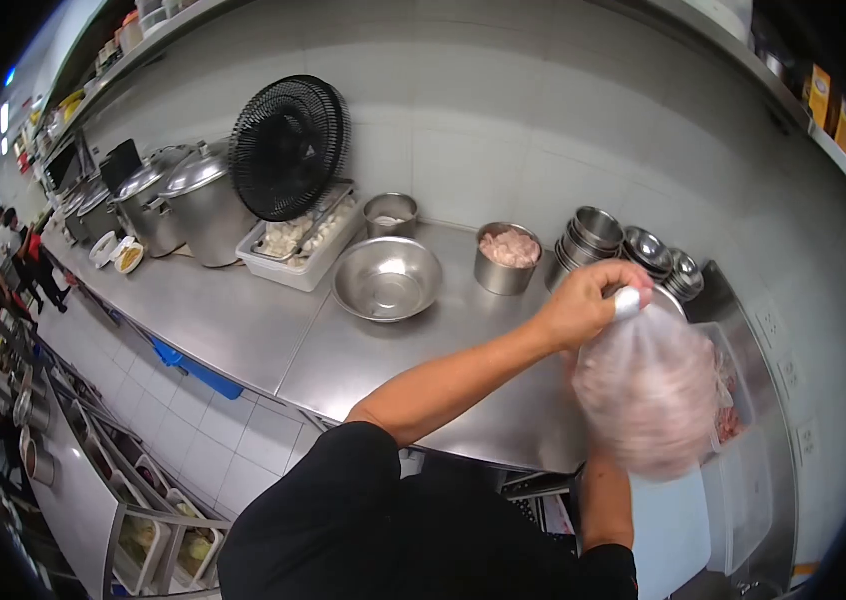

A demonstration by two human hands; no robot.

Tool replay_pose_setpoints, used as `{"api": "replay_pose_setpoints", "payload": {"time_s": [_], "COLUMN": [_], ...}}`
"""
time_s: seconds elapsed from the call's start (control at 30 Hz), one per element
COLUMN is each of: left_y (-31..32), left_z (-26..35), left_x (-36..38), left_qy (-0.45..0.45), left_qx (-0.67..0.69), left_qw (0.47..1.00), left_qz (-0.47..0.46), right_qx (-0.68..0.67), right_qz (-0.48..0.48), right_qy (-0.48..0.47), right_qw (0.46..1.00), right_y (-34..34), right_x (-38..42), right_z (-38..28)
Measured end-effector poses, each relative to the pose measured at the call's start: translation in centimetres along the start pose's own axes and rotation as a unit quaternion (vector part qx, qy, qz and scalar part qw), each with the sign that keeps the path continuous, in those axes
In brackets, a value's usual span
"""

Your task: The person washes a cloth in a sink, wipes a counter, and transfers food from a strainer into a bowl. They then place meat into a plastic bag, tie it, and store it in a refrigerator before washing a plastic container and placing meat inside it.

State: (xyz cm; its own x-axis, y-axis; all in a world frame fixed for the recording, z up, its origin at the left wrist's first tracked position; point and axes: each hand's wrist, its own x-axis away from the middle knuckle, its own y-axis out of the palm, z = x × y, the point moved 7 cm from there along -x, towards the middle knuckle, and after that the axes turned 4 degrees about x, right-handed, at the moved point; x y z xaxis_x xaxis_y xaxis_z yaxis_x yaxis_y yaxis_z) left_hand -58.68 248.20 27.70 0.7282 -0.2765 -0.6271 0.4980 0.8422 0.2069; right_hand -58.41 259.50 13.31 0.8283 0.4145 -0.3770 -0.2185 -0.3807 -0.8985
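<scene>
Stainless counter (273, 330) runs along a tiled wall. From the left: two lidded pots (183, 205), one black fan (288, 148), one white tray (301, 245) of pale pieces, one empty steel bowl (387, 279), two steel canisters, the nearer canister (506, 258) holding pink meat, and stacked small bowls (633, 250), count unclear. Left hand (583, 305) is clenched on the twisted neck of a clear bag (648, 390) of pink meat, hanging above a clear tub (738, 400) at the counter's right end. Right hand sits hidden beneath the bag; grip cannot be told. Judged step: closing the bag; tying calls for a steady twist.
</scene>
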Motion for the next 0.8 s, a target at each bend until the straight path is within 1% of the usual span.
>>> {"api": "replay_pose_setpoints", "payload": {"time_s": [0.03,0.07,0.13,0.17,0.2,0.23,0.27,0.33,0.37,0.43,0.47,0.5,0.53,0.57,0.6,0.63,0.67,0.7,0.77,0.8], "left_y": [-0.7,-1.4,-3.3,-4.2,-4.8,-5.4,-6.0,-9.6,-11.0,-12.8,-13.4,-14.0,-14.7,-15.2,-15.6,-15.0,-14.4,-13.4,-13.0,-12.9], "left_z": [-1.5,-2.1,-2.6,-3.5,-3.3,-3.5,-4.7,-9.1,-11.0,-13.7,-15.1,-16.2,-16.6,-17.0,-16.9,-15.8,-14.3,-13.3,-12.5,-12.3], "left_x": [0.6,1.2,2.4,3.6,4.4,5.7,6.7,7.6,8.3,9.5,10.6,11.6,12.2,13.0,13.2,12.8,12.5,12.3,12.4,12.8], "left_qy": [-0.038,-0.061,-0.106,-0.127,-0.147,-0.193,-0.181,-0.147,-0.145,-0.17,-0.184,-0.185,-0.177,-0.17,-0.162,-0.128,-0.09,-0.054,-0.048,-0.05], "left_qx": [0.049,0.013,-0.061,-0.113,-0.171,-0.164,-0.133,-0.078,-0.034,-0.044,-0.049,-0.096,-0.162,-0.227,-0.291,-0.382,-0.468,-0.548,-0.561,-0.566], "left_qw": [0.998,0.998,0.992,0.985,0.973,0.967,0.974,0.986,0.988,0.978,0.97,0.96,0.952,0.94,0.924,0.906,0.876,0.834,0.826,0.823], "left_qz": [0.006,0.009,0.013,-0.016,-0.05,-0.038,-0.018,0.015,0.051,0.115,0.149,0.189,0.188,0.188,0.186,0.129,0.075,0.025,0.011,0.0], "right_qx": [0.074,0.146,0.236,0.254,0.251,0.241,0.195,0.109,0.064,-0.027,-0.063,-0.098,-0.133,-0.161,-0.192,-0.222,-0.251,-0.265,-0.299,-0.316], "right_qz": [0.021,0.047,0.089,0.104,0.109,0.107,0.093,0.079,0.066,0.04,0.03,0.019,0.008,-0.011,-0.011,-0.009,-0.007,0.008,0.027,0.043], "right_qy": [-0.026,-0.056,-0.123,-0.155,-0.184,-0.217,-0.228,-0.247,-0.226,-0.186,-0.104,-0.021,0.061,0.088,0.118,0.147,0.172,0.192,0.236,0.21], "right_qw": [0.997,0.987,0.96,0.949,0.944,0.94,0.949,0.96,0.97,0.981,0.992,0.995,0.989,0.983,0.974,0.964,0.953,0.945,0.924,0.924], "right_y": [-1.7,-3.5,-6.7,-7.9,-8.7,-9.4,-9.4,-9.5,-9.5,-9.1,-8.2,-6.3,-4.3,-2.9,0.3,4.3,6.2,5.8,5.5,4.3], "right_x": [-0.2,-0.5,-0.5,-0.3,0.1,0.5,1.3,1.8,2.0,1.6,0.8,-0.4,-1.5,-2.8,-3.3,-3.7,-4.3,-5.0,-5.6,-6.3], "right_z": [1.4,2.5,3.3,3.0,2.0,0.7,-0.3,-2.4,-4.2,-7.8,-6.3,-4.2,-2.1,-0.6,2.3,5.7,7.5,7.7,7.3,6.4]}}
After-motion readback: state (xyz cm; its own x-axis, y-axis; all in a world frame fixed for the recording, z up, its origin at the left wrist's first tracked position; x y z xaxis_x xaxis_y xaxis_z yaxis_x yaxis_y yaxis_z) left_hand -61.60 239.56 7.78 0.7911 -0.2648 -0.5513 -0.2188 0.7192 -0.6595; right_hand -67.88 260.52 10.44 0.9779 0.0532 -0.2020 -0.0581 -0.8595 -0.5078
